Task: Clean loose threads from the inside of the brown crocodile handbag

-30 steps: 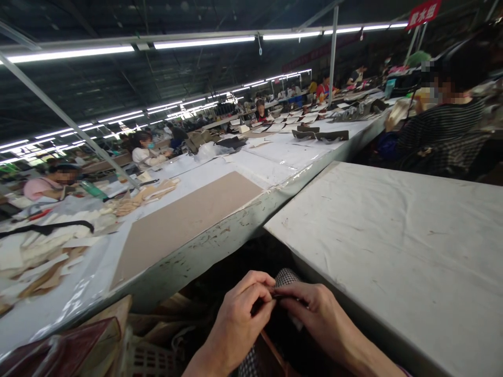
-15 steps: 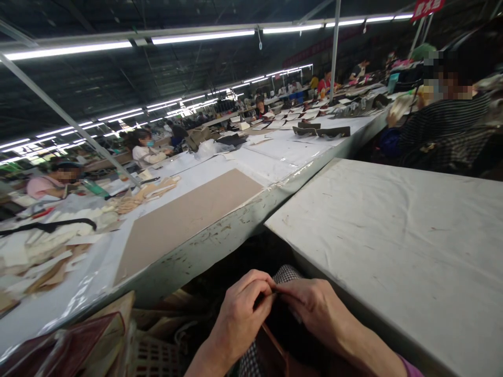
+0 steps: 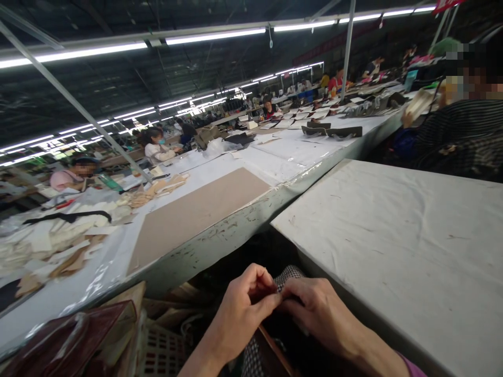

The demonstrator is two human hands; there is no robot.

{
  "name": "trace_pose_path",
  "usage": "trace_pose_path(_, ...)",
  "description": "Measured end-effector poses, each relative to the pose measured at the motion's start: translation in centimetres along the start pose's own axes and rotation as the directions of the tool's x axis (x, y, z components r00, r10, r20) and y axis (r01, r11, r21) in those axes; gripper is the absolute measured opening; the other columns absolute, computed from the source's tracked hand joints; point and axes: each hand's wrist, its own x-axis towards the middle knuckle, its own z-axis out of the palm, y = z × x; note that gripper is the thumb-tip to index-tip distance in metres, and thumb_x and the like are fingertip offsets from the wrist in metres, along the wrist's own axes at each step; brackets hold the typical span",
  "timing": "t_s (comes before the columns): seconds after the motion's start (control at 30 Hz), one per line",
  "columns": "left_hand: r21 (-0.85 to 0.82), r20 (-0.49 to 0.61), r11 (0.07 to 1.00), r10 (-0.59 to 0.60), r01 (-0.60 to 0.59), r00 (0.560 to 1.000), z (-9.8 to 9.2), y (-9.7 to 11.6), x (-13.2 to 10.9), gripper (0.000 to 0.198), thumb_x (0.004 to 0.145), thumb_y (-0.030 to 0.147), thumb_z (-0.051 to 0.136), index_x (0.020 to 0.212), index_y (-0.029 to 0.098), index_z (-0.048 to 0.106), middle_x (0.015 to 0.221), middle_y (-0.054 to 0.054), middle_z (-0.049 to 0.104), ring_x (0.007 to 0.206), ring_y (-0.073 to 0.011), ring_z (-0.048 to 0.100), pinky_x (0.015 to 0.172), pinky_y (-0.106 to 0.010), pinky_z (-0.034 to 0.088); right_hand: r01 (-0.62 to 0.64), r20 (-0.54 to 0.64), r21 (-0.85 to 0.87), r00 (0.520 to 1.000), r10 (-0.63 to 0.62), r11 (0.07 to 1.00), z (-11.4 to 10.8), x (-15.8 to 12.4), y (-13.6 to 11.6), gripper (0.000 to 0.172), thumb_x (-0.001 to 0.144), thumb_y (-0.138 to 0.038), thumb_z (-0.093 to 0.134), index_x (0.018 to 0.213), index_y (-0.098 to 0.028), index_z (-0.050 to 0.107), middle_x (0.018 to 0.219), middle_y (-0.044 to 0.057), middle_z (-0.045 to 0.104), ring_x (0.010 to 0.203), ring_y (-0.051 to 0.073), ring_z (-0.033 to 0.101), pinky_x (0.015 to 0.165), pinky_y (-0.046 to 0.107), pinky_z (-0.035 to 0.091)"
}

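My left hand (image 3: pixel 240 309) and my right hand (image 3: pixel 314 309) meet low in the view, over my lap, between two tables. Both have their fingers curled and pinched together on a small dark piece that I cannot make out. Checked fabric (image 3: pixel 290 273) shows just behind the fingertips. A brown strip (image 3: pixel 275 352) runs below the hands. The white cloth-covered table (image 3: pixel 401 246) lies right of my hands.
A long white table (image 3: pixel 251 214) bears a tan board (image 3: pixel 196 212), with piles of cut pieces (image 3: pixel 51 241) at left and dark pieces (image 3: pixel 330 131) farther off. A dark red bag (image 3: pixel 70 343) and a white basket (image 3: pixel 161 351) sit lower left. Seated people work along the tables; one in stripes (image 3: pixel 463 131) sits at right.
My hands stay pinched together in my lap, shifting slightly. The camera has turned a little left, so the tables sit farther right in view.
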Motion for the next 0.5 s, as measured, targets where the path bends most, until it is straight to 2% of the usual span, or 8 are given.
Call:
trace_pose_path(0.07, -0.012, 0.053, 1.0, 0.006, -0.005, 0.999, -0.58, 0.13, -0.32, 0.018, 0.081, 0.018, 0.067, 0.092, 0.02, 0.053, 0.092, 0.001, 0.062, 0.08, -0.0137, 0.055, 0.072, -0.024, 0.046, -0.035, 0.002, 0.098, 0.999, 0.035, 0.995, -0.17, -0.03, -0.18, 0.009, 0.092, -0.022, 0.061, 0.085, -0.02, 0.066, 0.08, -0.005, 0.067, 0.074, 0.009, 0.062, 0.067, 0.02, 0.038)
trace_pose_path(0.13, 0.016, 0.057, 1.0, 0.01, -0.011, 0.998, -0.98, 0.18, -0.63, 0.023, 0.075, 0.012, 0.069, 0.088, 0.02, 0.052, 0.092, 0.002, 0.06, 0.075, -0.0113, 0.051, 0.068, -0.022, 0.044, -0.066, 0.01, 0.156, 0.998, 0.065, 0.986, -0.22, -0.02, -0.26, 0.006, 0.09, -0.02, 0.063, 0.085, -0.021, 0.068, 0.082, -0.006, 0.069, 0.076, 0.009, 0.063, 0.069, 0.02, 0.038)
trace_pose_path(0.3, 0.15, 0.005, 0.988, 0.02, -0.021, 1.0, -1.08, 0.08, -0.74, 0.025, 0.072, 0.005, 0.062, 0.078, 0.021, 0.044, 0.085, 0.005, 0.057, 0.068, -0.0098, 0.045, 0.063, -0.021, 0.039, -0.106, -0.005, 0.164, 0.994, 0.108, 0.981, 0.29, 0.26, -0.14, 0.005, 0.088, -0.021, 0.066, 0.083, -0.021, 0.068, 0.077, -0.007, 0.068, 0.072, 0.008, 0.062, 0.066, 0.019, 0.037)
trace_pose_path(0.5, 0.332, -0.039, 0.942, 0.062, -0.045, 0.997, -0.78, -0.2, -0.36, 0.02, 0.074, 0.006, 0.06, 0.076, 0.021, 0.048, 0.081, 0.005, 0.057, 0.071, -0.012, 0.05, 0.064, -0.024, 0.039, -0.135, 0.0, 0.183, 0.99, 0.138, 0.974, 0.35, 0.47, 0.09, 0.007, 0.089, -0.024, 0.065, 0.083, -0.022, 0.068, 0.078, -0.008, 0.068, 0.073, 0.009, 0.061, 0.067, 0.02, 0.038)
